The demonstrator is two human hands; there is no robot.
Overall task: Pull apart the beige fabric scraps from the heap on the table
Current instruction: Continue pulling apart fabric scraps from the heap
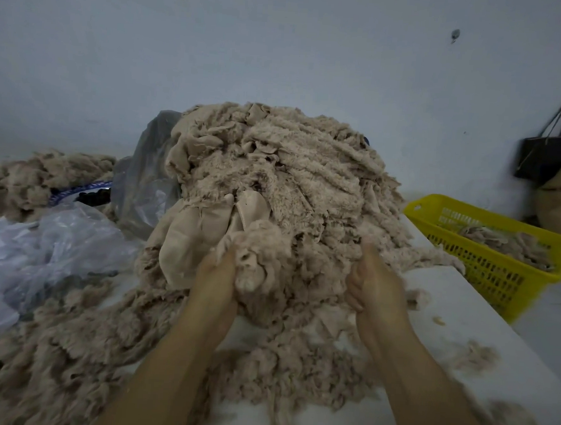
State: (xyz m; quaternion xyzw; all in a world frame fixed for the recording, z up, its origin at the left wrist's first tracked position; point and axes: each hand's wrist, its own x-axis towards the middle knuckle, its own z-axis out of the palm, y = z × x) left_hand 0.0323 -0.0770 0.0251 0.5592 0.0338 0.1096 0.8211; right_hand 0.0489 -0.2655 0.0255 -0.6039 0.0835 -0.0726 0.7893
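- The heap of beige fabric scraps (274, 179) stands piled high in the middle of the white table (462, 325), with loose scraps spilling toward the near edge.
- The left hand (218, 274) has its fingers curled round a fluffy clump (256, 260) at the heap's front — clamped on it.
- The right hand (378, 284) grips the scraps just beside it, fingers curled in, thumb up.
- A yellow basket (498, 275) at the table's right edge holds a few scraps.
- Crumpled plastic bags (40, 250) lie to the left — a dark bag (548, 156) hangs on the wall.

Small textile workshop: fabric-scrap heap (274, 185) on white worktable (463, 322), yellow crate (499, 258), plastic bags (40, 247), bare wall (282, 48).
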